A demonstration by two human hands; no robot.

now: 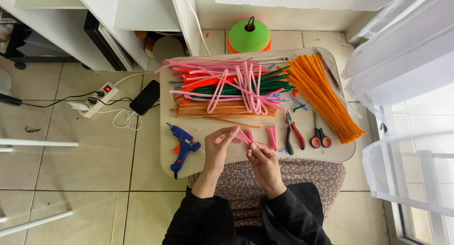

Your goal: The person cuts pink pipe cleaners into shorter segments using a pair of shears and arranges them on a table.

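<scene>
From up here I judge the work to be early: only a few short pink pieces (272, 137) lie cut on the tray (340, 153), while the big heaps of stems look barely touched. My left hand (218, 146) pinches one end of a short pink stem (244, 137) between thumb and fingertips, and my right hand (263, 162) grips its lower end, fingers curled tight; the stem runs slantwise between them, just above the tray's near edge. Whether it is being bent or twisted I cannot tell. The stems are fuzzy wire, thin and straight where bundled: an orange sheaf (321, 96) fanned along the right, a copper bundle (222, 109) lying crosswise, green and red ones under a loose tangle of pink loops (246, 86). Hard tools lie unused beside the hands: a blue glue gun (184, 146) to the left, red-handled pliers (293, 134) and scissors (320, 135) to the right. The tray is pale wood-look board with rounded corners, resting over my lap on a flowered cloth.
</scene>
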